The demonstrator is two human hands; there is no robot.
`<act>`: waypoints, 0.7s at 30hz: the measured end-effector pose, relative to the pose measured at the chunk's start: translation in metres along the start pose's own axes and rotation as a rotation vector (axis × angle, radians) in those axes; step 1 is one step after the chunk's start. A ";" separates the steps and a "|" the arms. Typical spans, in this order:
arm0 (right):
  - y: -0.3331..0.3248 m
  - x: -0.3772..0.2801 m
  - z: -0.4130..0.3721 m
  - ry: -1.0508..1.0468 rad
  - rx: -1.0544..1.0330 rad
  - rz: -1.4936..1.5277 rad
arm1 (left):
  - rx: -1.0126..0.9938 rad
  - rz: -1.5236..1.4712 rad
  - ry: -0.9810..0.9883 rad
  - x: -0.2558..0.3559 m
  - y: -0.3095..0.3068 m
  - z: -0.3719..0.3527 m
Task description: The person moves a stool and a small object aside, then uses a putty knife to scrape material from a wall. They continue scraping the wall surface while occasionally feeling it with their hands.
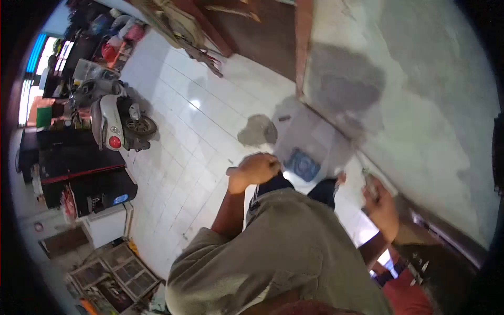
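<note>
My left hand [257, 170] is in front of my body, above the tiled floor, with its fingers curled. A small grey end [231, 171] shows beside its wrist side; what the hand holds is unclear. My right hand [382, 211] is closed round a small, pale, slim object [367, 176] near the foot of the wall. Between and beyond the hands, a blue patterned item [302, 164] lies on a greyish patch of floor. A small dark piece [284, 118] lies farther out on that patch.
A scooter [113, 118] stands at the left, near black cabinets [79, 157]. A framed rack [128, 270] is at lower left. The stained wall [430, 105] rises at the right. A red sleeve or cloth [407, 294] shows at lower right.
</note>
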State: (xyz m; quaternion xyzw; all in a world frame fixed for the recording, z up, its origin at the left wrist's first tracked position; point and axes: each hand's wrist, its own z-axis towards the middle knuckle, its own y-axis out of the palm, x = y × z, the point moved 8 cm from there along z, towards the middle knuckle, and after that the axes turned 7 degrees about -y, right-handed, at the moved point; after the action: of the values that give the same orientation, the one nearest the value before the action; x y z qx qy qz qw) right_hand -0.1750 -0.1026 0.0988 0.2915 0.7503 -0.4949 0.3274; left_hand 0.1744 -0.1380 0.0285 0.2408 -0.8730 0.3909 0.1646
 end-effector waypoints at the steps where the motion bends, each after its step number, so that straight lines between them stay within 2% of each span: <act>1: 0.022 -0.016 0.002 -0.028 -0.059 0.122 | -0.063 0.025 0.089 -0.006 -0.002 0.005; 2: 0.032 -0.046 0.006 -0.149 -0.048 0.099 | -0.128 0.067 0.172 -0.009 -0.006 0.008; 3: 0.043 -0.061 0.002 -0.133 -0.074 0.194 | -0.157 0.094 0.233 -0.008 -0.012 0.008; 4: 0.048 -0.064 -0.003 -0.107 -0.061 0.137 | -0.177 0.125 0.287 -0.004 -0.016 0.009; 6: 0.052 -0.075 -0.015 0.034 0.003 0.226 | -0.245 0.128 0.467 0.008 -0.010 0.018; 8: 0.058 -0.070 -0.029 0.033 0.138 0.279 | -0.298 0.208 0.497 0.019 0.008 0.034; 10: 0.066 -0.059 -0.046 0.045 0.285 0.332 | -0.290 0.186 0.370 0.055 -0.017 0.009; 11: 0.068 -0.059 -0.051 0.014 0.307 0.348 | -0.268 0.190 0.380 0.067 -0.021 0.004; 13: 0.069 -0.045 -0.051 0.027 0.283 0.326 | -0.217 0.060 0.519 0.097 -0.009 0.004; 14: 0.066 -0.048 -0.057 0.013 0.239 0.322 | -0.201 0.046 0.519 0.110 -0.004 -0.004; 17: 0.065 -0.033 -0.066 0.032 0.300 0.426 | -0.132 -0.002 0.594 0.133 -0.002 -0.010; 19: 0.047 -0.041 -0.071 -0.114 0.432 0.204 | -0.127 -0.180 0.711 0.152 -0.002 -0.012; 20: 0.044 -0.040 -0.075 -0.028 0.457 0.268 | -0.132 -0.133 0.715 0.153 0.005 -0.002; 21: 0.037 -0.044 -0.073 -0.129 0.584 0.091 | -0.153 -0.083 0.733 0.155 0.008 0.010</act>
State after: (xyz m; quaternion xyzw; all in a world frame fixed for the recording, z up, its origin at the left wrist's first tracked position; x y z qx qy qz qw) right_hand -0.1347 -0.0267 0.1341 0.3745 0.5399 -0.6922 0.2985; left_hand 0.0403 -0.1858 0.0906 0.1070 -0.7722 0.3780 0.4993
